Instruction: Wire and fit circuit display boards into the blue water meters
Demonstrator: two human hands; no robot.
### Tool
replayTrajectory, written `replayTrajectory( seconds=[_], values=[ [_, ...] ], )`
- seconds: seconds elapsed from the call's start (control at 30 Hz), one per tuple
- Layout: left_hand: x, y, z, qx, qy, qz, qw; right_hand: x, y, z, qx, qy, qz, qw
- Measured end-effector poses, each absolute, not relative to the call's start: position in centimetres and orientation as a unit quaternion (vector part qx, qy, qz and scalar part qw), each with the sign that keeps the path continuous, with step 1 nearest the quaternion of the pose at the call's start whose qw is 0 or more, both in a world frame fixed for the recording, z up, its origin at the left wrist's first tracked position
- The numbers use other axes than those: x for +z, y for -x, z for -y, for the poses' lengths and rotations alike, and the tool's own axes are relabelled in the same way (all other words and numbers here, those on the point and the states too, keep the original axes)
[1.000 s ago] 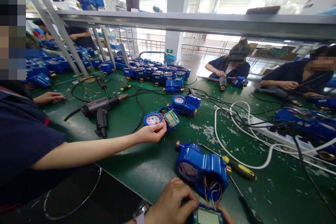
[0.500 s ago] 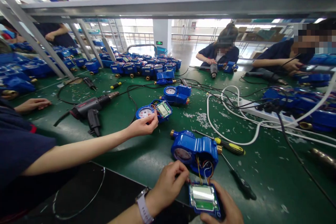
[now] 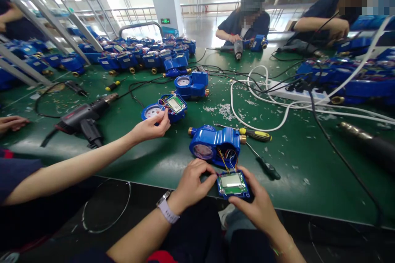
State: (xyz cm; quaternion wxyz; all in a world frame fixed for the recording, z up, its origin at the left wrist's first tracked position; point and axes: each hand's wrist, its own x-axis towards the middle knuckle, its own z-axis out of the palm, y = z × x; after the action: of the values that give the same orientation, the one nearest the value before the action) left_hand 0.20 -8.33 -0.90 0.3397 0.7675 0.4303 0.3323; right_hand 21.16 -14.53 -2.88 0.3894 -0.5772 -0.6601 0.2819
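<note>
My right hand (image 3: 257, 201) grips a display module (image 3: 232, 183), a small circuit board with a screen in a blue frame, by its right side and lower edge. My left hand (image 3: 197, 183), wearing a watch, has thumb and forefinger pinched at the module's upper left corner. Whatever lies between those fingertips is too small to make out. Thin coloured wires (image 3: 226, 160) run from the module into the open cavity of a blue water meter (image 3: 216, 144) with brass ends, which lies on the green table (image 3: 160, 164) just beyond my hands.
Right of the meter lie a yellow-black screwdriver (image 3: 257, 134) and a dark-handled screwdriver (image 3: 268, 168). A co-worker's hand (image 3: 152, 125) touches another opened meter (image 3: 154, 111) at left. Heat guns (image 3: 83, 119), cables, a power strip (image 3: 296, 92) and many blue meters (image 3: 148, 55) surround the area.
The view has tipped downward and shifted right, so the table sits higher in the picture. My hands keep nearly the same hold, with the module still at my right hand.
</note>
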Motion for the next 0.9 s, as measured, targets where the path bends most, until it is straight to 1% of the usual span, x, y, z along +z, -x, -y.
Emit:
replayTrajectory(
  seconds=[0.23, 0.43, 0.77, 0.9],
  values=[
    [-1.5, 0.07, 8.27, 0.342, -0.78, -0.4, 0.339, -2.05, -20.9, 14.27, 0.273, 0.548, 0.696, 0.374],
    [-1.61, 0.41, 8.41, 0.339, -0.775, -0.404, 0.348, -1.84, -20.81, 14.29, 0.258, 0.539, 0.71, 0.374],
    [-1.44, 0.62, 8.39, 0.34, -0.747, -0.409, 0.399, -1.92, -20.9, 14.18, 0.243, 0.543, 0.716, 0.365],
    [-1.19, 0.23, 8.36, 0.328, -0.754, -0.424, 0.381, -1.92, -20.64, 14.16, 0.214, 0.543, 0.724, 0.367]
  ],
)
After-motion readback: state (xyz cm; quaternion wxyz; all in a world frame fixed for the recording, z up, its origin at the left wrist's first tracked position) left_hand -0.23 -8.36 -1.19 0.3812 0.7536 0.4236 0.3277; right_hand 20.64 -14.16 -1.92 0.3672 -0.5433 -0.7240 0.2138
